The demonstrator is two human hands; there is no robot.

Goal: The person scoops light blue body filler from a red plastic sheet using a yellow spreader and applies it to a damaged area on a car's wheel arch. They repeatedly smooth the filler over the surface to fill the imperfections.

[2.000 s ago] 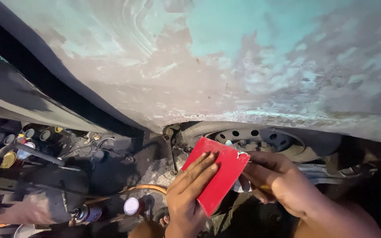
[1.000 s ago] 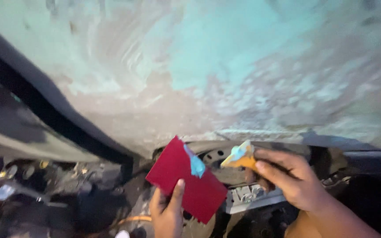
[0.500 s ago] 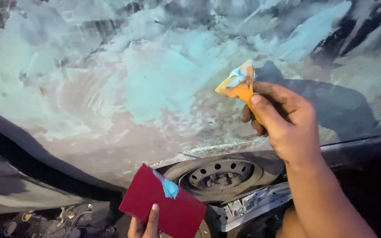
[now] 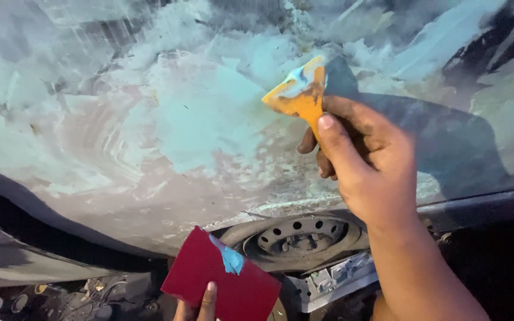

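Observation:
My right hand [image 4: 361,163] grips a small orange spreader [image 4: 298,95] with pale blue filler on its blade. The blade lies against a sanded car body panel [image 4: 150,131] patched with light blue-green filler. Low in the view, my left hand [image 4: 200,306] holds a flat red card [image 4: 218,279] by its lower edge. A dab of blue filler [image 4: 231,260] sits on the card's upper edge. Only the left hand's fingertips show.
Under the panel's edge lies a wheel with a steel rim [image 4: 298,235] and a grey bracket [image 4: 340,279]. Small cans and clutter [image 4: 43,294] lie on the ground at lower left. A dark trim edge [image 4: 483,202] runs along the right.
My right hand has risen from beside the red card to the panel, carrying the spreader with filler. The red card has dropped to the lower edge of view.

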